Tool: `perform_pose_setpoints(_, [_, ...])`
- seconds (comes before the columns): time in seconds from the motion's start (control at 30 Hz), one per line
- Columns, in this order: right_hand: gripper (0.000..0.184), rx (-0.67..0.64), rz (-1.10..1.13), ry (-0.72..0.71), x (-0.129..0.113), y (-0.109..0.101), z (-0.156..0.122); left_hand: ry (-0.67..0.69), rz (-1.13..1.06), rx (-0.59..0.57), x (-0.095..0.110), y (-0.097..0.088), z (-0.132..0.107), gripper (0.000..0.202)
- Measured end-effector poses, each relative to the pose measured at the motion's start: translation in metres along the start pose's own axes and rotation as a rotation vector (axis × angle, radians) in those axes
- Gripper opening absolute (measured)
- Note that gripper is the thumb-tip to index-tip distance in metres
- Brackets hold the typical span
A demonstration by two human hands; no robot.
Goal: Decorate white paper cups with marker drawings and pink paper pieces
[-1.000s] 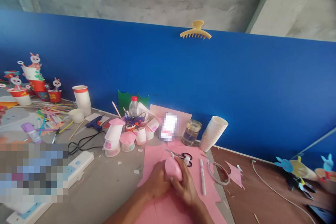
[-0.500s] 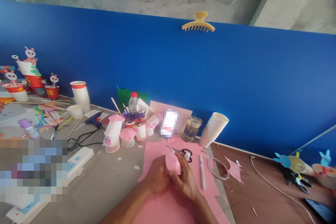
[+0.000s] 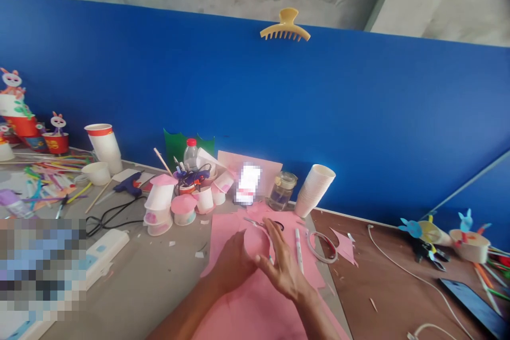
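A paper cup with a pink round face (image 3: pixel 255 243) is held low over the pink paper sheet (image 3: pixel 247 313), its face turned toward me. My left hand (image 3: pixel 230 256) wraps round its left side, with the fingers mostly hidden behind it. Against its right rim lies my right hand (image 3: pixel 282 257), thumb at the near edge and long fingers along the far side. Just beyond the fingers, a pair of scissors (image 3: pixel 281 225) is partly covered. A white marker (image 3: pixel 298 251) and a roll of tape (image 3: pixel 322 248) lie to the right.
Pink-topped cups (image 3: pixel 161 196), a glass jar (image 3: pixel 282 191) and a leaning stack of paper cups (image 3: pixel 314 191) stand behind. Left are a blue glue gun (image 3: pixel 129 185) and a power strip (image 3: pixel 101 255). A phone (image 3: pixel 476 305) and white cable (image 3: pixel 414 281) lie right.
The cup's pink face has turned more toward me and looks larger. My right hand's fingers are straighter and cover more of the scissors. The whole view has shifted slightly.
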State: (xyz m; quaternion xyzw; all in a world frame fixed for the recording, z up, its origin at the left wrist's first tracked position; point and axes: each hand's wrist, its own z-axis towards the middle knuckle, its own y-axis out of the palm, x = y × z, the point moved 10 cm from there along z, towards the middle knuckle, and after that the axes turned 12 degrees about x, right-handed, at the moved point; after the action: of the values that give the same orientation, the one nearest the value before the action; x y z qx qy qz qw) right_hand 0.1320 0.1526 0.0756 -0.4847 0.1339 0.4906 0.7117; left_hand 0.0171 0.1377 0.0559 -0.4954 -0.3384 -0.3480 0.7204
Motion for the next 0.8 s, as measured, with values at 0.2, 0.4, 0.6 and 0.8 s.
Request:
perform_pose_setpoints(0.2, [0.045, 0.07, 0.064, -0.092, -0.031, -0.002, 0.009, 0.16, -0.013, -0.025, 0.019, 0.007, -0.004, 0.031])
perform_pose_setpoints(0.4, [0.03, 0.057, 0.161, -0.034, -0.026, 0.009, 0.009, 0.094, -0.307, -0.109, 0.014, 0.017, -0.006, 0.033])
perform_pose_setpoints(0.6, [0.03, 0.108, 0.181, 0.085, -0.012, 0.014, 0.005, 0.113, -0.236, -0.122, 0.026, 0.014, -0.005, 0.029])
perform_pose_setpoints(0.8, [0.046, 0.059, 0.436, 0.313, 0.01, 0.014, 0.007, -0.063, -0.229, -0.152, 0.0, 0.016, -0.005, 0.024])
